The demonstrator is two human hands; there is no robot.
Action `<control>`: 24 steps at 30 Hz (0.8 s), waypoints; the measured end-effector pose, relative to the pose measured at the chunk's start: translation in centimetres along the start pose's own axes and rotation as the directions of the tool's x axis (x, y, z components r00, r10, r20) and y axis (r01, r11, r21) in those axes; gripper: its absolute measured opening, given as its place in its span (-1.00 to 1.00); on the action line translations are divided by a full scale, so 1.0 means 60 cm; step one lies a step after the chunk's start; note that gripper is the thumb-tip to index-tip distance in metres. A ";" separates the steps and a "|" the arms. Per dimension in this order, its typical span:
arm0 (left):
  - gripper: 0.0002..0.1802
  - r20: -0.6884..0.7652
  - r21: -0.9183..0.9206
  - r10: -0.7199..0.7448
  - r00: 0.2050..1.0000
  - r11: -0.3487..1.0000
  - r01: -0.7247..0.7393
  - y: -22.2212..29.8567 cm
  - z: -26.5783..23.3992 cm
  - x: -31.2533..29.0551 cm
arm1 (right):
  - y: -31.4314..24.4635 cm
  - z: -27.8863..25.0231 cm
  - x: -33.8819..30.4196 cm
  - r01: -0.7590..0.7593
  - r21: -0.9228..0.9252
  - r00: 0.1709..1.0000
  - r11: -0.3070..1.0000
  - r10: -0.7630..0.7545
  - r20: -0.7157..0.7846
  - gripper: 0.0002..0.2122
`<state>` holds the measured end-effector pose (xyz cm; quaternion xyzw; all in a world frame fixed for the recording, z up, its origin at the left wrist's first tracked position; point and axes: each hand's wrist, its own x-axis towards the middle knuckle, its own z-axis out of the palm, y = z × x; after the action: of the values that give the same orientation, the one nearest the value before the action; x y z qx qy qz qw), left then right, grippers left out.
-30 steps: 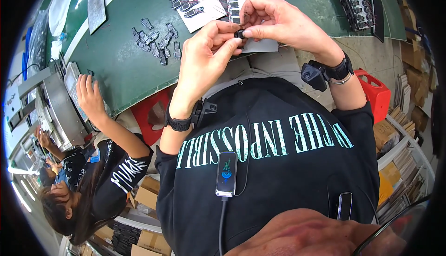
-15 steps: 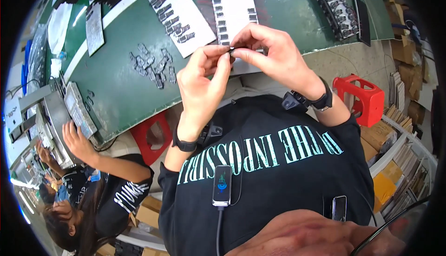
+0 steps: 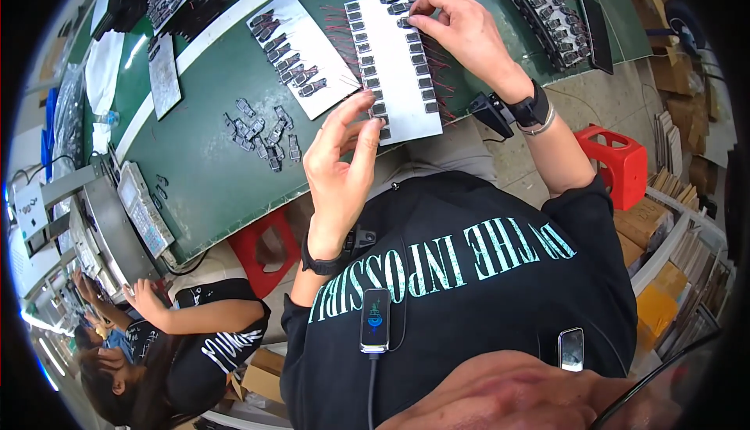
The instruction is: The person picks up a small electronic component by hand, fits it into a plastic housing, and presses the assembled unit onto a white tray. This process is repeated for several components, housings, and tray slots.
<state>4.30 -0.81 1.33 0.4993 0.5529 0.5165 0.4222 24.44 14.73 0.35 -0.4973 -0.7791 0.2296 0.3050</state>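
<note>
Two columns of small black rectangular parts with thin red wires run along the white board (image 3: pixel 400 102) in front of me. At the far end of its right column, my right hand (image 3: pixel 461 28) pinches one small black part (image 3: pixel 403 22) between thumb and forefinger, against the board. My left hand (image 3: pixel 337 164) is beside the board's near left edge, its thumb and fingers apart, close to the lowest parts of the left column. Its fingertips overlap the edge; whether they touch it I cannot tell. Nothing shows in that hand.
Left of it lies a second white board (image 3: pixel 328 78) with several black parts, then a loose pile of black parts (image 3: pixel 262 133) on the green table (image 3: pixel 211 188). A filled black tray (image 3: pixel 539 12) stands far right. A red stool (image 3: pixel 613 164) is at right; another person's hand (image 3: pixel 148 301) is at left.
My hands have separated. The right one moved away from me to the board's far end with the small part; the left moved slightly nearer me and its fingers spread.
</note>
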 end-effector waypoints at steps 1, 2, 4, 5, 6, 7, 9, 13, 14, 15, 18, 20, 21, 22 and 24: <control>-0.70 0.000 0.011 0.006 1.000 1.000 -0.006 -0.001 -0.001 -0.003 | -0.004 0.000 0.000 0.013 -0.032 1.000 0.999 -0.013 -0.002 -0.85; -0.72 -0.009 0.024 0.010 1.000 1.000 -0.010 -0.001 -0.005 -0.008 | -0.011 0.003 0.002 0.031 -0.060 1.000 0.998 -0.031 0.002 -0.86; -0.75 -0.036 0.044 0.058 0.998 0.997 -0.056 -0.002 -0.014 -0.014 | -0.020 0.006 0.000 0.050 -0.036 0.998 0.998 -0.051 -0.030 -0.85; -0.77 -0.053 0.062 0.110 0.993 0.992 -0.107 -0.002 -0.019 -0.016 | -0.025 0.007 -0.002 0.065 -0.019 0.995 0.998 -0.066 -0.069 -0.85; -0.79 -0.070 0.084 0.161 0.984 0.984 -0.155 -0.002 -0.026 -0.018 | -0.030 0.007 -0.005 0.081 0.001 0.991 0.997 -0.080 -0.107 -0.85; -0.79 -0.101 0.106 0.150 0.984 0.985 -0.139 -0.001 -0.037 -0.023 | -0.044 0.005 -0.012 0.099 0.029 0.992 0.995 -0.096 -0.083 -0.85; -0.81 -0.199 0.378 0.289 0.937 0.904 -0.198 -0.003 -0.077 -0.032 | -0.069 0.005 -0.040 0.059 -0.053 0.997 0.997 -0.062 -0.048 -0.85; -0.82 -0.307 0.640 0.327 0.894 0.766 -0.060 -0.019 -0.150 -0.054 | -0.055 0.026 -0.067 0.256 -0.233 0.958 0.938 -0.278 -0.069 -0.84; -0.83 -0.339 0.677 0.317 0.886 0.736 -0.004 -0.026 -0.156 -0.053 | -0.058 0.025 -0.068 0.248 -0.252 0.961 0.936 -0.271 -0.060 -0.85; -0.83 -0.347 0.681 0.316 0.883 0.733 0.006 -0.033 -0.162 -0.053 | -0.062 0.022 -0.068 0.239 -0.274 0.964 0.932 -0.262 -0.053 -0.85; -0.82 -0.238 0.859 0.385 0.892 0.513 0.008 -0.045 -0.178 -0.047 | -0.061 0.014 -0.062 0.225 -0.284 0.971 0.932 -0.240 -0.018 -0.85; -0.81 -0.211 0.877 0.363 0.908 0.480 0.012 -0.047 -0.182 -0.038 | -0.058 0.010 -0.057 0.212 -0.269 0.977 0.940 -0.209 0.038 -0.84; -0.80 -0.183 0.894 0.339 0.923 0.447 0.013 -0.046 -0.182 -0.032 | -0.058 0.010 -0.055 0.211 -0.270 0.977 0.940 -0.209 0.036 -0.84; -0.79 -0.151 0.907 0.317 0.937 0.421 0.003 -0.045 -0.178 -0.025 | -0.056 0.004 -0.053 0.187 -0.257 0.982 0.948 -0.178 0.060 -0.84; -0.78 -0.130 0.904 0.304 0.944 0.427 -0.013 -0.045 -0.171 -0.014 | -0.049 -0.008 -0.051 0.135 -0.233 0.988 0.963 -0.113 0.105 -0.83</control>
<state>-5.96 -3.11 -0.28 0.6196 0.7437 0.2485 -0.0368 23.88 10.78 1.88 -0.4698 -0.8438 0.1368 0.2207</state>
